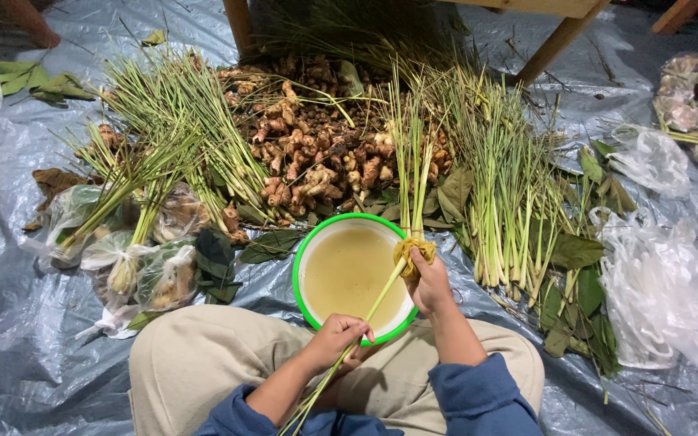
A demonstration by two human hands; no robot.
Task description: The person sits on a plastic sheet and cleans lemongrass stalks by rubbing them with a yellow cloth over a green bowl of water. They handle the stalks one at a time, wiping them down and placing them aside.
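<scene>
Bowl (300,266): green rim, white wall, w/ murky yellow-tan liquid (349,274). Behind bowl: brown-tan roots (317,153). Right of bowl: pale-green stalks (502,186), dark-green leaves (575,250). Under bowl: grey-blue sheet (10,339). Below bowl: beige trousers (195,355), blue sleeves (478,396).

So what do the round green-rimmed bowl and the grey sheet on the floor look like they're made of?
The round green-rimmed bowl looks like plastic: smooth, glossy, evenly coloured rim, pale inside under murky water. The crinkled grey floor sheet seems thin plastic film or tarpaulin, judging by its shiny wrinkles and highlights.

Left hand (337,335) grips lemongrass stalk (381,295); right hand (428,278) wipes it with yellow cloth (411,252) over green-rimmed bowl (304,250).
</scene>
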